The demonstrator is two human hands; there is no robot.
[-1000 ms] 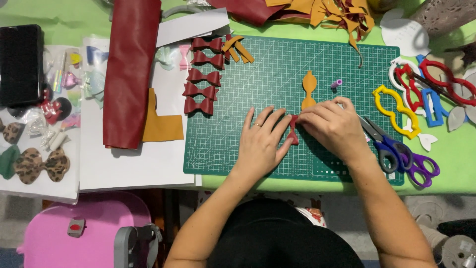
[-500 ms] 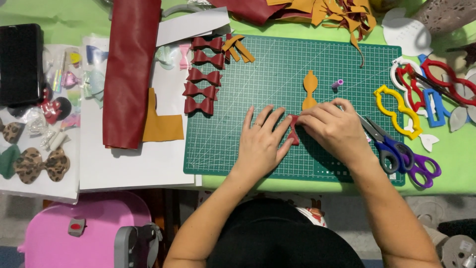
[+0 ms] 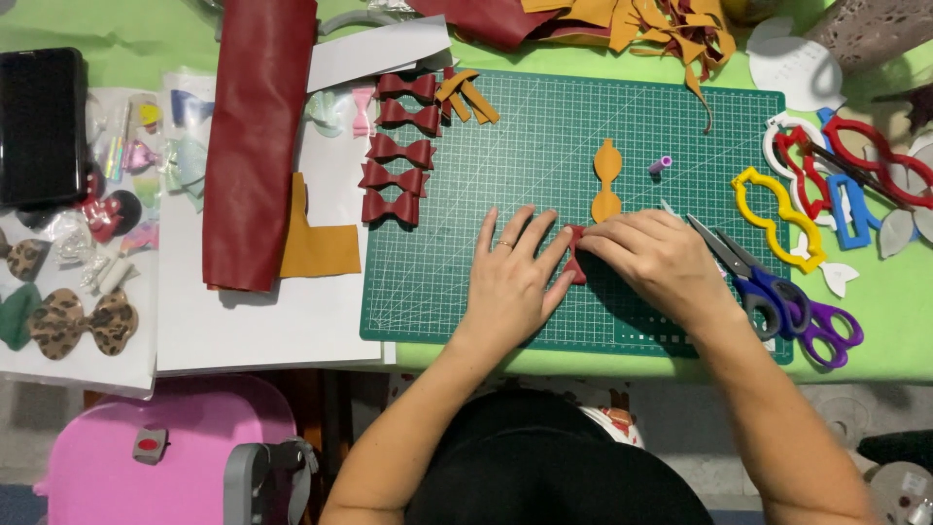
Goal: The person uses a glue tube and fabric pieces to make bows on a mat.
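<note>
In the head view we have both hands down on the green cutting mat (image 3: 466, 282), working a small dark red bow piece (image 3: 575, 255) that lies between them. Our left hand (image 3: 513, 282) rests flat with its fingers (image 3: 533, 233) spread open, the fingertips just touching the red piece's left edge and steadying it against the mat. Our right hand (image 3: 657, 261) has its fingers (image 3: 604, 241) curled closed over the piece's right side, pinching or pressing it; most of the piece is hidden under them, so we cannot tell how it is folded. We judge that we are at the shaping step for one more bow, pressing the cut piece into form. Just beyond our fingers lies a mustard bow-shaped cutout (image 3: 606, 181), and further left a column of finished red bows (image 3: 397, 160). The scissors (image 3: 777, 292) sit just right of our right hand. The next move, we think, calls for a firm pinch at the centre while the left fingers keep the piece from sliding.
</note>
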